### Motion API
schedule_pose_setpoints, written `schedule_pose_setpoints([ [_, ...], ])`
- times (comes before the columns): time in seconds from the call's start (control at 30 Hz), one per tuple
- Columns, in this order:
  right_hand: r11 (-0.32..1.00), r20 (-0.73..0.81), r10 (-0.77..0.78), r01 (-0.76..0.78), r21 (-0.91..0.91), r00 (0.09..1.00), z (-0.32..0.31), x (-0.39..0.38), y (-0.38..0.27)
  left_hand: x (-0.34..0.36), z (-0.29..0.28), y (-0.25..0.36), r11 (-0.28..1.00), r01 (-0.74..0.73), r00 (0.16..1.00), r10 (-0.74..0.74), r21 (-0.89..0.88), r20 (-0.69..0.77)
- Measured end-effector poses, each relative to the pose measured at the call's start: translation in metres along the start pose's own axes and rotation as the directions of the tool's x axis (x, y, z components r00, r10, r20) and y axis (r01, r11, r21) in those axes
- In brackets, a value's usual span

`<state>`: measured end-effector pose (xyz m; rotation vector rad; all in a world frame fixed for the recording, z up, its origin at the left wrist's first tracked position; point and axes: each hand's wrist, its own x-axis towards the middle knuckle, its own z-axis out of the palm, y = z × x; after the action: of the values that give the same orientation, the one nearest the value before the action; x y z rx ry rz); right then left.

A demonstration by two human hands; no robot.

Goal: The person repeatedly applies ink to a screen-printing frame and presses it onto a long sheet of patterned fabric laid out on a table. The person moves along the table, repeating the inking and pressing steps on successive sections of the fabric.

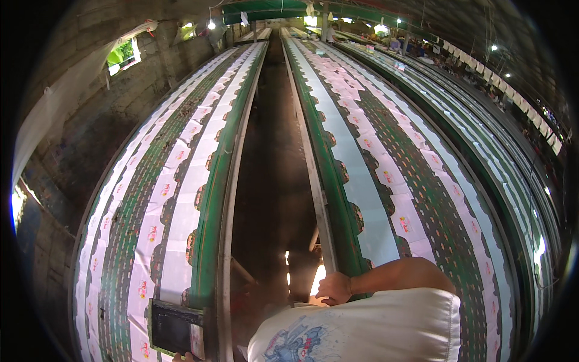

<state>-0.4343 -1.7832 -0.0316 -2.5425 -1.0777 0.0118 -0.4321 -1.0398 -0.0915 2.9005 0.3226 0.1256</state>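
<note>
At the lower left, a screen-printing frame (175,327) with a dark panel and green rim lies on the near end of the left long table (214,241). Only the fingertips of my left hand (183,357) show, closed at the frame's lower edge; the rest is out of the picture. My right hand (335,288) is in front of my white shirt, beside the right table's inner edge. Its fingers are curled in, and whatever they may hold is hidden. Pale pink cloth pieces (137,262) with small red prints lie in rows on the left table.
A dark, narrow aisle (265,157) runs between the two long tables. The right table (345,241) carries pale blue cloth strips (368,211) and printed pink ones (403,224). More long tables stand farther right. A block wall (90,151) borders the left side. White pieces hang from a line (494,78) at right.
</note>
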Motion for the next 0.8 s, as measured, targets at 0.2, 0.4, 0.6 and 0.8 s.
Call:
schedule_pose_setpoints([
  [0.2,1.000,-0.033,0.008,-0.008,0.002,0.999,0.004,-0.003,0.000,-0.004,-0.035,0.044,0.969,0.178,0.983,-0.182,-0.174,-0.008],
  [0.4,0.999,-0.075,-0.005,0.008,0.043,0.997,0.007,-0.005,0.004,-0.002,-0.042,0.041,0.955,0.172,0.984,-0.156,-0.243,0.083],
  [0.6,0.999,-0.079,-0.009,0.013,0.045,0.997,-0.001,-0.003,0.000,-0.003,-0.042,0.047,0.954,0.184,0.982,-0.167,-0.239,0.089],
  [0.8,0.998,-0.094,-0.018,0.023,0.053,0.995,-0.005,-0.002,0.000,-0.004,-0.026,0.036,0.956,0.171,0.985,-0.173,-0.238,0.013],
])
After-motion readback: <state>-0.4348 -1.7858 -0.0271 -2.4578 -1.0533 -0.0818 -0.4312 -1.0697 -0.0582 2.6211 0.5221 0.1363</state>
